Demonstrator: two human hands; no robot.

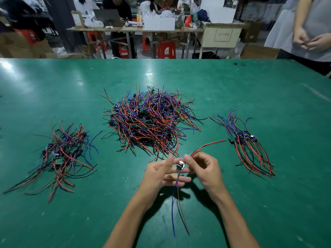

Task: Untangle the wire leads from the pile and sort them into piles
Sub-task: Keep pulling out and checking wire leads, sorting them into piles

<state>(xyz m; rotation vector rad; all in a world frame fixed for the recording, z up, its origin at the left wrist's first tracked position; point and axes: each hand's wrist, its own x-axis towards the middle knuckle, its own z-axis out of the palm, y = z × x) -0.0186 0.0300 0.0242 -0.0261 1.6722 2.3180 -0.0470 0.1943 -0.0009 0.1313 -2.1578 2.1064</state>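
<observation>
At six o'clock from the big pile (150,119), the right hand (204,169) pinches one freed lead (180,166) against the flat left hand (161,172), probably bound next for the three o'clock pile (249,145).

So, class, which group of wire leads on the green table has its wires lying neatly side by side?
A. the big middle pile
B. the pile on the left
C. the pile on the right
C: the right pile has its leads lined up alongside each other, while the middle pile and left pile are tangled.
</observation>
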